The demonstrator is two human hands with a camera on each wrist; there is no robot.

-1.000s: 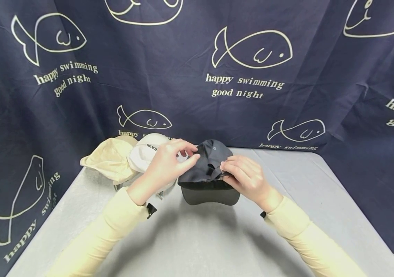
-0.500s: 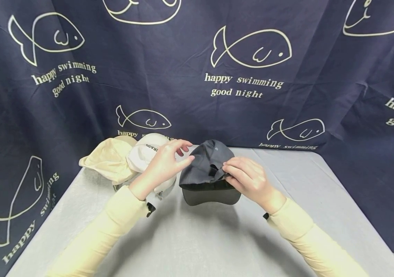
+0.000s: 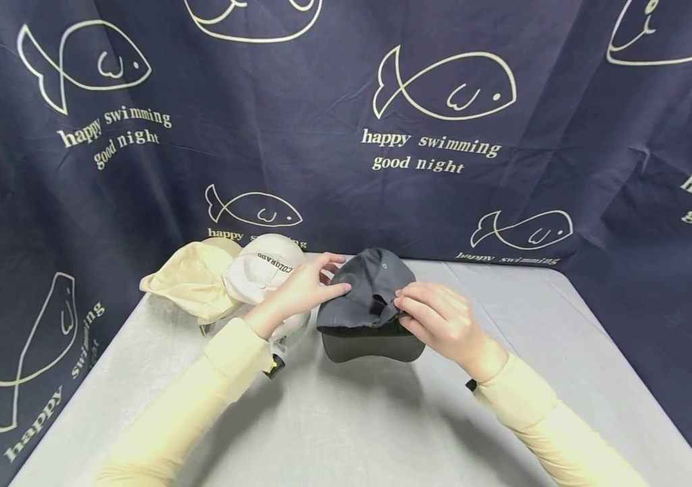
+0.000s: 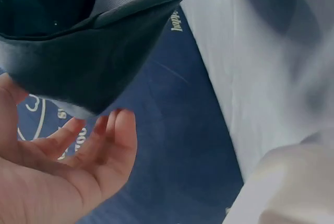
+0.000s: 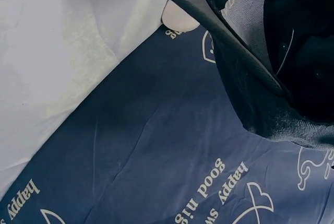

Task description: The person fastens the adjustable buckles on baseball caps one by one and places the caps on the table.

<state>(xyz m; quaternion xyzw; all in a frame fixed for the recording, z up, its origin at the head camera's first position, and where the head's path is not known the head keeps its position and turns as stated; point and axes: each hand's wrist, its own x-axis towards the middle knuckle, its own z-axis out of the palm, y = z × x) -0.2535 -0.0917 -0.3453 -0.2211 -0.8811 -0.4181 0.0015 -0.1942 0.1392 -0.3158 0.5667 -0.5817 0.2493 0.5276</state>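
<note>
A dark navy baseball cap (image 3: pixel 358 294) hangs tilted over the table, its brim (image 3: pixel 373 348) low and toward me and its back opening facing up. My right hand (image 3: pixel 446 325) pinches the cap's back strap at the right side. At the left side of the crown, my left hand (image 3: pixel 300 291) has its thumb against the fabric. In the left wrist view, the fingers (image 4: pixel 124 130) of that hand are loosely bent right by the crown. The hollow inside of the cap (image 5: pixel 240 78) shows in the right wrist view, where the right hand is almost wholly out of frame.
A white cap lettered COLORADO (image 3: pixel 260 270) and a cream cap (image 3: pixel 190 281) lie side by side at the table's back left. The grey-white table (image 3: pixel 346 433) backs onto a navy curtain (image 3: pixel 333 155) printed with fish.
My left hand drew off the crown, then came back against its left side. The cap has shifted slightly right with my right hand, which keeps its pinch.
</note>
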